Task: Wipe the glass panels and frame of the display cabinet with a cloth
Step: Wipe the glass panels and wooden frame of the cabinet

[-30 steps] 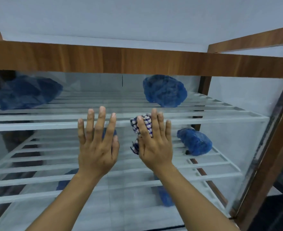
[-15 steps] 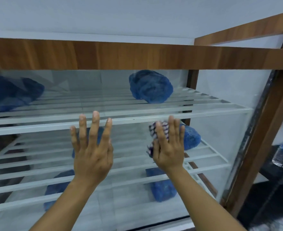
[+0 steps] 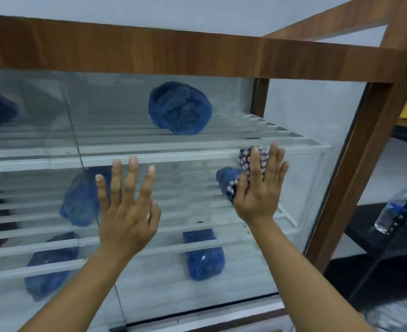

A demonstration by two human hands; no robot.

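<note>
The display cabinet has a brown wooden frame [image 3: 197, 53] and a large front glass panel [image 3: 188, 164]. My right hand [image 3: 260, 188] lies flat on the right part of the glass and presses a blue-and-white checked cloth [image 3: 245, 161] against it. The cloth sticks out above and left of my fingers. My left hand [image 3: 128, 209] is spread flat against the glass near the middle, holding nothing. A vertical seam between panes [image 3: 77, 149] runs left of it.
White slatted shelves [image 3: 149, 159] inside carry several blue wrapped bundles [image 3: 179, 111]. The right wooden post [image 3: 365, 164] stands close to my right hand. Beyond it, a plastic water bottle [image 3: 394, 207] rests on a black rack [image 3: 375, 238].
My right hand has slid the cloth to the right across the glass, toward the right post. My view has shifted right and closer. The left hand stays spread on the glass.
</note>
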